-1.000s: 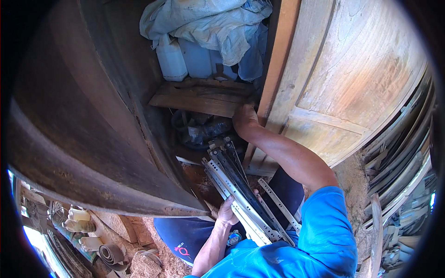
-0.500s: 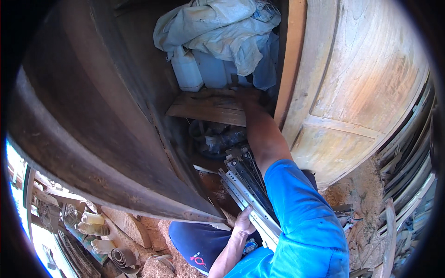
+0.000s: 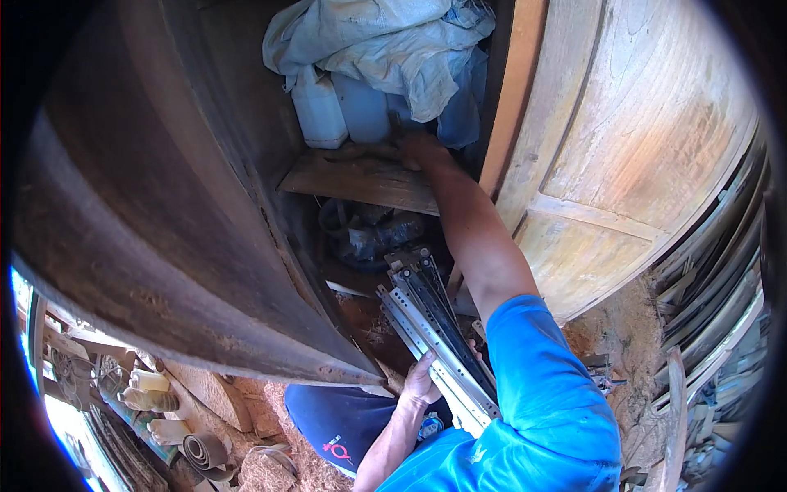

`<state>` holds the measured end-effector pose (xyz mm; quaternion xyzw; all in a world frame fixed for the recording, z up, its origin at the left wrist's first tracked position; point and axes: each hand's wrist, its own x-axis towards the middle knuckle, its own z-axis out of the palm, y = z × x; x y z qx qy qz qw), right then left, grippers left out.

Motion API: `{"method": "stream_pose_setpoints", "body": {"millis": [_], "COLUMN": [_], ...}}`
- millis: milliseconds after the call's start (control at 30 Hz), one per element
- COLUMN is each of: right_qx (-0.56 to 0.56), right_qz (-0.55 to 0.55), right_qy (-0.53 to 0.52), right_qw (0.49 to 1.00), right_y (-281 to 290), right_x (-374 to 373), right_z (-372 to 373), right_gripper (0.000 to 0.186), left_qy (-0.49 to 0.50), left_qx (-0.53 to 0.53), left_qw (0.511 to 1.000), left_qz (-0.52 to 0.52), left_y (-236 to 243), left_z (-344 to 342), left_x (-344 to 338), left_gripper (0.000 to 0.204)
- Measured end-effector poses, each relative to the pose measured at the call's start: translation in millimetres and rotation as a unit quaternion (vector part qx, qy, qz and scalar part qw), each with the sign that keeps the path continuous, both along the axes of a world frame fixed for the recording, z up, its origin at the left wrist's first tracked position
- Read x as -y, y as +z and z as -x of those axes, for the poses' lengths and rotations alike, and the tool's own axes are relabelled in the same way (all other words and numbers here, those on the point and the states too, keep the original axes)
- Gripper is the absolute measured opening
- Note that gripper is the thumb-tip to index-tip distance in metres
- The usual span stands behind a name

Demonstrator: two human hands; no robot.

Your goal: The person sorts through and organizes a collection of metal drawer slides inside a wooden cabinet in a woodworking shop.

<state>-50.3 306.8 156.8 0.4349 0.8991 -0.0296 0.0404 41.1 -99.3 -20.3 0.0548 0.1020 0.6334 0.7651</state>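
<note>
My left hand (image 3: 420, 379) is closed around a bundle of long, perforated metal drawer slides (image 3: 434, 365), silver and black, propped upright over my lap. My right hand (image 3: 416, 150) is inside the wooden cabinet, at the shelf (image 3: 352, 182) in front of white plastic jugs (image 3: 319, 113); its fingers are in shadow, so I cannot tell what they touch or hold. A crumpled white woven sack (image 3: 385, 45) lies over the jugs. Below the shelf are a dark coiled item and a wrapped bundle (image 3: 377, 242).
A dark door panel (image 3: 156, 213) stands at left and a pale wooden door (image 3: 623, 139) at right. Stacked wood strips (image 3: 709, 287) line the right side. At lower left are sawdust (image 3: 275, 410), plastic bottles (image 3: 150, 381), boards and a rolled strip (image 3: 201, 451).
My right hand has moved upward and deeper into the cabinet, from beside the shelf's right front to just before the jugs. My left hand still grips the slides.
</note>
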Motion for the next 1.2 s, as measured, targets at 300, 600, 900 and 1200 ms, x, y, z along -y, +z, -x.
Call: {"method": "stream_pose_setpoints", "body": {"millis": [300,600,900,1200], "right_qx": [-0.137,-0.359,-0.343,-0.196], "right_qz": [-0.097,-0.07,-0.02,-0.069], "right_qy": [-0.065,-0.007,0.034,-0.107], "right_qw": [0.984,0.931,0.939,0.972], "right_y": [31.5,-11.5,-69.2,-82.3], "right_x": [30.4,-11.4,17.8,-19.0], "right_z": [-6.2,1.8,69.7,72.6], "right_gripper": [0.028,0.029,0.028,0.04], "left_qy": [-0.007,0.012,0.019,0.039], "left_qx": [-0.018,-0.007,0.011,-0.012], "left_qw": [1.0,1.0,0.994,0.993], "left_qz": [0.001,0.015,0.106,0.11], "left_y": [-7.6,11.2,-61.9,-41.4], "left_z": [-2.1,-3.4,-3.8,-5.0], "left_x": [-4.4,0.2,3.7,5.4], "left_gripper": [0.076,0.044,0.04,0.05]}}
